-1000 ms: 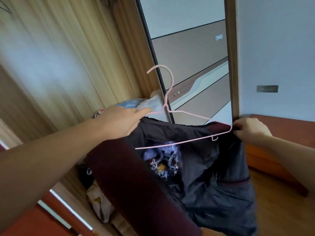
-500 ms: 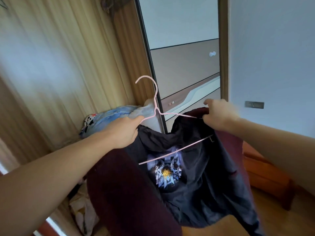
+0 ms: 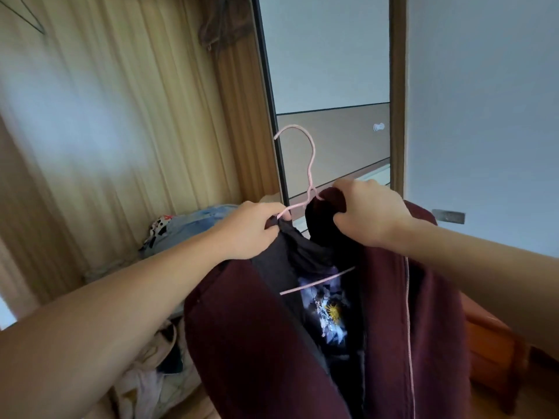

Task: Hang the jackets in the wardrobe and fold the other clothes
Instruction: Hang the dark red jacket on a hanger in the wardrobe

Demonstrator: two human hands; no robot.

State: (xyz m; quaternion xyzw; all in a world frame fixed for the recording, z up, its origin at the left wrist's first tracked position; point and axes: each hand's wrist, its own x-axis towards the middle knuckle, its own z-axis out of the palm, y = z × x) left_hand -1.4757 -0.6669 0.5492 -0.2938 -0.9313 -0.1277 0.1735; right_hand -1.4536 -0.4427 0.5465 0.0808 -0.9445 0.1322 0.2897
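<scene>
Jacket [image 3: 257,334] on hanger [image 3: 311,173], hand-held

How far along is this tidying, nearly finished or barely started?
Early, it seems. Done: the maroon jacket is mostly over the pink hanger. In hand: the left hand grips one shoulder while the right hand pulls the collar over the hanger. Left: it isn't hung up yet, and a pile of clothes lies unfolded behind.
</scene>
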